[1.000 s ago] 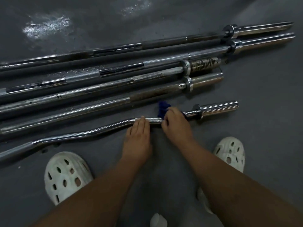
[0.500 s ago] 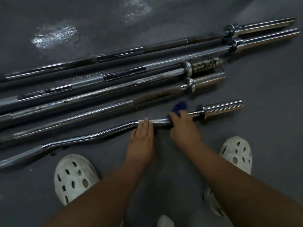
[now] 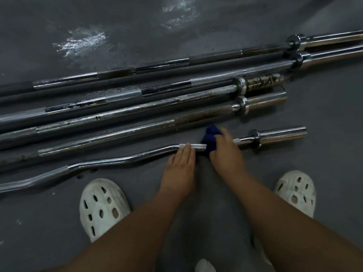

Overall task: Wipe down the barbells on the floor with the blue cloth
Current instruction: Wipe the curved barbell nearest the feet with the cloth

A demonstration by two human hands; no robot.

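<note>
Head view: left hand (image 3: 179, 169) flat, fingers straight on the curl bar (image 3: 117, 160), right hand (image 3: 225, 154) curled around blue cloth (image 3: 208, 138).

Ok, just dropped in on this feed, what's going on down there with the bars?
A person is bent over the curl bar, the nearest of five bars lying on the grey floor. Their right hand grips the blue cloth, bunched over the shaft a little short of the collar at the bar's right end. The left hand rests with straight fingers on the knurled section just left of the cloth. The four straight barbells lie beyond, with neither hand on them.
</note>
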